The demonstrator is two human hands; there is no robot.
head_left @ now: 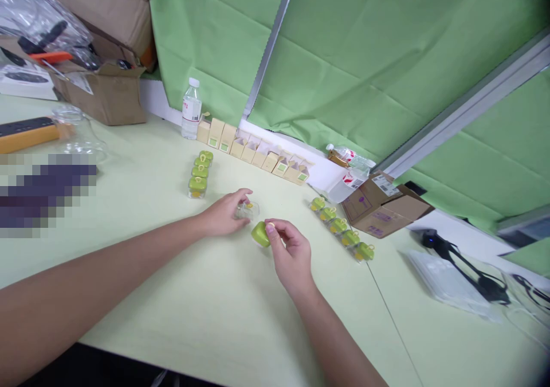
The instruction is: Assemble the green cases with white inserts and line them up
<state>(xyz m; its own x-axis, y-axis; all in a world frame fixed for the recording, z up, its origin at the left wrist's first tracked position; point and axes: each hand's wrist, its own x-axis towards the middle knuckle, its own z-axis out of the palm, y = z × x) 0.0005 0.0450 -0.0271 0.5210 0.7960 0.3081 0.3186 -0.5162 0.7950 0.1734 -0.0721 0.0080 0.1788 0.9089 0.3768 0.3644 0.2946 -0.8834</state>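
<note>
"Head view: what has the right hand (pixel 292 254)?"

"It pinches a green lid (pixel 260 235) between thumb and fingers."

"And the left hand (pixel 223 214)?"

"Curved round a clear jar (pixel 253 210), just beyond the lid; whether it grips, one cannot tell."

"Farther out?"

"Green-topped jars (pixel 198 184) in a row beyond the left hand, more such jars (pixel 338 225) to the right of the right hand. Past both hands, small boxes (pixel 248 151) stand in a line."

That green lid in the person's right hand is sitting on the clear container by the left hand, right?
No: the head view shows the green lid in the right hand held off the clear container by the left hand.
</note>
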